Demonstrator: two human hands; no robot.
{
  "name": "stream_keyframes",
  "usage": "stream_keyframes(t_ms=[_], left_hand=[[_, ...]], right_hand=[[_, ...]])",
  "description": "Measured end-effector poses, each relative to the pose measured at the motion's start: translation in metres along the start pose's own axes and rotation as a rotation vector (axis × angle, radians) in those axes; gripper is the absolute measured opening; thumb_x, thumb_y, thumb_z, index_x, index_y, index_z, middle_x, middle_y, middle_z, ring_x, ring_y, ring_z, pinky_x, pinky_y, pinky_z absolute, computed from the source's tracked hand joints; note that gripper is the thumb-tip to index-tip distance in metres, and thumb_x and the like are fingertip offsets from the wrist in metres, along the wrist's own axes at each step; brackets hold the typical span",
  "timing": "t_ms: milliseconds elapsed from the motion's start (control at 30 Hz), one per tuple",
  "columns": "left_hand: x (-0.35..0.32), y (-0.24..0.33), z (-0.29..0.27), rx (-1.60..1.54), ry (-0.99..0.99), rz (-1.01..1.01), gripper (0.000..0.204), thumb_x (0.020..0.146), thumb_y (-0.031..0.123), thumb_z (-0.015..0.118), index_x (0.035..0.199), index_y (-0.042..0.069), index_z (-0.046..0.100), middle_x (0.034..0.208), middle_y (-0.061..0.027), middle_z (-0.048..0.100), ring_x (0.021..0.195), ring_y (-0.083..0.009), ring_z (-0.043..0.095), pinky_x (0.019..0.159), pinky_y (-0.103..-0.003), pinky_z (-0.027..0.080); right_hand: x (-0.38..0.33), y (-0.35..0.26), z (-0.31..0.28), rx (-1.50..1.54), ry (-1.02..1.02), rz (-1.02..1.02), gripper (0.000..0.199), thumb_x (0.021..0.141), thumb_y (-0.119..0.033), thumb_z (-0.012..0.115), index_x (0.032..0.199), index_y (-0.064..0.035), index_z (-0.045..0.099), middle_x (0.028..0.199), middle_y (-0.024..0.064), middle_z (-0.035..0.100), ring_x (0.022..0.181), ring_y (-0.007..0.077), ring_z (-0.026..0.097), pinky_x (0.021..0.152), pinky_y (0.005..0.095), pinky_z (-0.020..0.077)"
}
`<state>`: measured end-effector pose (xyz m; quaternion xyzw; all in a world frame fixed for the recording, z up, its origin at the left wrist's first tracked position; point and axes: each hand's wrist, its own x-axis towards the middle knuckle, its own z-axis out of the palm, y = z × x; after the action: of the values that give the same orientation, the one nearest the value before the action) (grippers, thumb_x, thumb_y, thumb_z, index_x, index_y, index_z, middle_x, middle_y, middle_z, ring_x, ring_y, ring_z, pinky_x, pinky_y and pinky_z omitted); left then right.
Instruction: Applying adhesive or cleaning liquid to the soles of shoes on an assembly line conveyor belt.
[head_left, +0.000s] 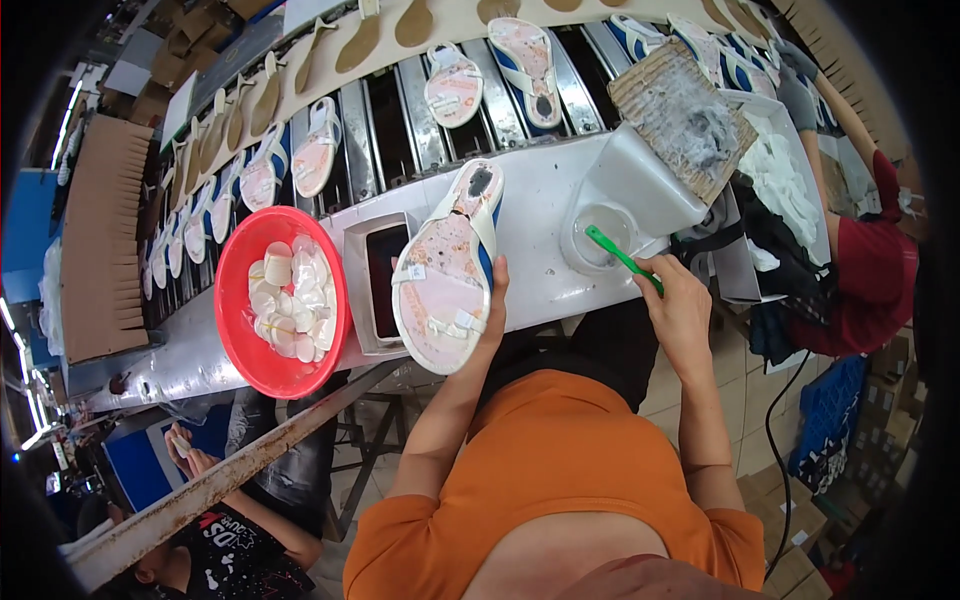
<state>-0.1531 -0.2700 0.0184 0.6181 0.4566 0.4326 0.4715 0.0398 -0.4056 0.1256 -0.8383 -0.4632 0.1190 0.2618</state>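
Observation:
My left hand is closed on the edge of an unfinished white sandal. Its pinkish, glue-stained underside faces up, and dark blue and white straps show at its side. In my right hand is a green-handled brush, its far end dipping into a clear round pot. The bristles cannot be made out. Beside the sandal stands a box with a dark inside. Left of that, a red basin holds several flat, off-white rounded pieces.
Behind the metal bench, a roller conveyor carries more sandals and brown soles. A glue-smeared cardboard piece leans at the right. Co-workers' arms show at the right and lower left. A rusty bar crosses there.

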Motion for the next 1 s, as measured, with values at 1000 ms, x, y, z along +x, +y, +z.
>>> stream_keyframes(t_ms=[1000], left_hand=[[-0.035,0.012,-0.017,-1.351,-0.247,-0.504,0.067,0.088,0.058,0.05,0.147,0.04,0.025,0.148,-0.0056,0.031,0.135,-0.0285,0.034,0.098,-0.062,0.043]], right_hand=[[0.033,-0.045,0.051,0.643,-0.361,-0.084,0.013,0.081,-0.009,0.073,0.091,-0.0022,0.073,0.075,0.0023,0.065,0.06,0.0082,0.045,0.056,0.024,0.0354]])
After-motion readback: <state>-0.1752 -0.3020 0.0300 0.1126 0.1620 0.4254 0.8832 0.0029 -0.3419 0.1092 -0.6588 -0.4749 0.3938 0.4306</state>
